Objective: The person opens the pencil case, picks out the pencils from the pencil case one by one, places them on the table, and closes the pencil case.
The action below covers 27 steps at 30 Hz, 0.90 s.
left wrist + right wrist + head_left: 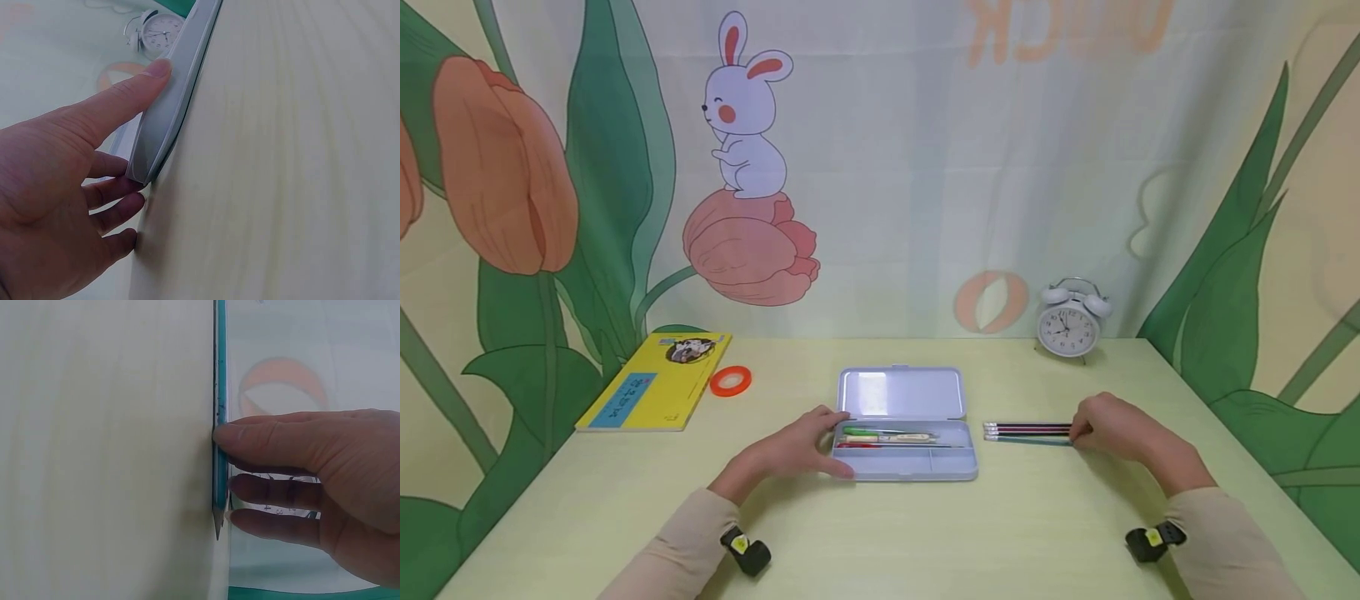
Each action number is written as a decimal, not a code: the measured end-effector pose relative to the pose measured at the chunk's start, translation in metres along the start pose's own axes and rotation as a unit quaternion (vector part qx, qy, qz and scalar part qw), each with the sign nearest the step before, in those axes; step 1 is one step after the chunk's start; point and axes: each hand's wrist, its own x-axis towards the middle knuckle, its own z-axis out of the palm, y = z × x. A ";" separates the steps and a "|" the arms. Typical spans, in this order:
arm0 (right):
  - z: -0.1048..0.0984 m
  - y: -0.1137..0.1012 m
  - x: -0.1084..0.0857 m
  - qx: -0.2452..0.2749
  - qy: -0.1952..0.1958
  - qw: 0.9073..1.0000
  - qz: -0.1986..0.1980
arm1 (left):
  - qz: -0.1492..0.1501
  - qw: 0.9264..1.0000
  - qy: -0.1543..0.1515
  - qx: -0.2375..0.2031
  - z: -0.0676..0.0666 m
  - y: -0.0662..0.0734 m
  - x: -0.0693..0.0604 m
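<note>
Head view: left hand (801,444) grips pencil case (891,465) at left edge; right hand (1111,426) pinches pencils (1032,431), gap between.

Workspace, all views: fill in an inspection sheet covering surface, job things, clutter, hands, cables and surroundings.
Surface: pale tabletop with faint grain.
Job things: pencil case open, lid at the far side; pens in its rear compartment; pencils side by side on the tabletop, to the right of the case.
Clutter: yellow book at far left, orange ring beside it; white alarm clock upright at back right.
Left hand: holds the case's left end.
Right hand: fingers pinch the pencils near their right ends.
Cables: nothing seen.
Surroundings: backdrop printed with tulips and a rabbit.
</note>
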 end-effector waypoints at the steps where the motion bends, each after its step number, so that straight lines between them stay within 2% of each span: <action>1: 0.000 0.000 0.000 -0.002 0.000 1.000 0.001 | 0.001 1.000 0.000 0.000 0.000 0.000 0.000; 5: -0.001 0.002 0.000 -0.004 0.003 1.000 0.001 | 0.005 1.000 0.001 0.004 0.000 0.000 0.000; 17: 0.000 0.004 0.002 -0.005 0.002 0.999 0.035 | 0.002 1.000 0.002 0.002 0.000 -0.002 0.001; 27: 0.000 0.003 0.001 -0.011 0.007 0.999 0.034 | 0.007 1.000 0.000 0.001 0.000 -0.004 0.001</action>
